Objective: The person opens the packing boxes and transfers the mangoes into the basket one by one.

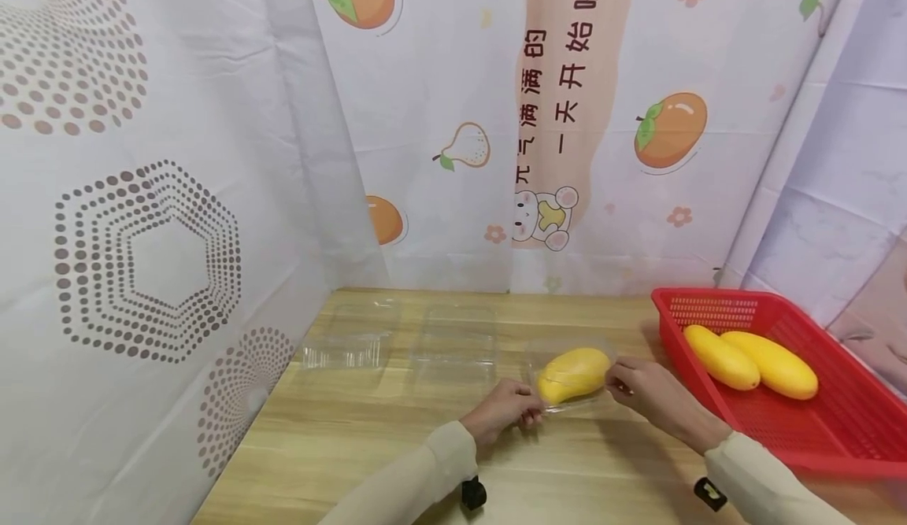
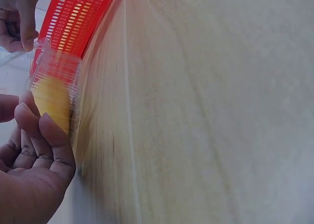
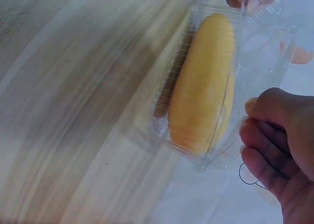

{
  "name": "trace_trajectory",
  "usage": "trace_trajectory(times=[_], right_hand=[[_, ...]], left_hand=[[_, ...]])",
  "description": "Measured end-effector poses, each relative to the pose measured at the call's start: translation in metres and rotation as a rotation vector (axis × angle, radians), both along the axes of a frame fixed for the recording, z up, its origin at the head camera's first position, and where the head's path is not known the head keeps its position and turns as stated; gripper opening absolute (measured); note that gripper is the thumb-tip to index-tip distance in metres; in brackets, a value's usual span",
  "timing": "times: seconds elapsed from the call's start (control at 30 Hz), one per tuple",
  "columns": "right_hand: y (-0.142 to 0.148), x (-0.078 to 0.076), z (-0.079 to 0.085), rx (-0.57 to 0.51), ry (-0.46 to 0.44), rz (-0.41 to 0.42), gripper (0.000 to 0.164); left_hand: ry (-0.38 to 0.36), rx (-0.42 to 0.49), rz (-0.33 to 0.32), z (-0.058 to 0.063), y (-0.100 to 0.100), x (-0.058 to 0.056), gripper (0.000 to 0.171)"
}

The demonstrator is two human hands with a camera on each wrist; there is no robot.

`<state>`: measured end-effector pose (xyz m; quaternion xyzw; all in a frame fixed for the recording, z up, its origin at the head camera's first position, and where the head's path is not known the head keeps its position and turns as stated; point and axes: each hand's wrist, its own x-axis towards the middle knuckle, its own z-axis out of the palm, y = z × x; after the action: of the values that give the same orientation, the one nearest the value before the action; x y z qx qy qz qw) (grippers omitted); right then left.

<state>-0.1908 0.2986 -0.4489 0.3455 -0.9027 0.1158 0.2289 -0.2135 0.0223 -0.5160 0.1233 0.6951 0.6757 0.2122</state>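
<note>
A clear hinged plastic box [image 1: 567,407] lies on the wooden table, with one plump, oblong yellow fruit [image 1: 577,371] inside. At its near left corner my left hand [image 1: 506,408] pinches the edge between thumb and fingertips. My right hand [image 1: 655,395] is at the right end, thumb and forefinger pinching the rim of the thin lid [image 3: 267,57], the other fingers loosely curled. In the right wrist view the lid stands tilted up from the ribbed base beside the fruit. The left wrist view shows both hands at opposite ends of the box.
Two more clear plastic boxes [image 1: 453,344] lie open to the left. At the right stands a red perforated basket [image 1: 708,297] holding two yellow fruits [image 1: 768,361]. Printed white curtains [image 1: 439,76] border the table [image 1: 305,446] at the back and sides.
</note>
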Motion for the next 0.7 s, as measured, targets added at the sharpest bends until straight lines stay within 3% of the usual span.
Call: trace_trajectory(times=[0.1,0.23,0.37,0.5,0.7], right_hand=[[0.002,-0.001,0.007,-0.026,0.005,0.012,0.032],[0.004,-0.008,0.019,-0.062,0.085,0.036,0.034],[0.007,-0.016,0.024,-0.082,0.165,0.052,0.017],[0.01,-0.022,0.025,-0.138,0.209,0.04,0.057],[0.015,-0.029,0.029,-0.204,0.235,0.003,0.057]], left_hand=[[0.012,-0.014,-0.01,0.0,0.0,-0.001,0.016],[0.022,-0.038,-0.01,0.001,-0.002,-0.002,0.016],[0.008,-0.036,-0.001,0.001,-0.003,-0.002,0.016],[-0.001,-0.029,-0.005,0.0,-0.003,-0.001,0.016],[0.001,-0.039,-0.005,0.002,-0.002,0.0,0.015]])
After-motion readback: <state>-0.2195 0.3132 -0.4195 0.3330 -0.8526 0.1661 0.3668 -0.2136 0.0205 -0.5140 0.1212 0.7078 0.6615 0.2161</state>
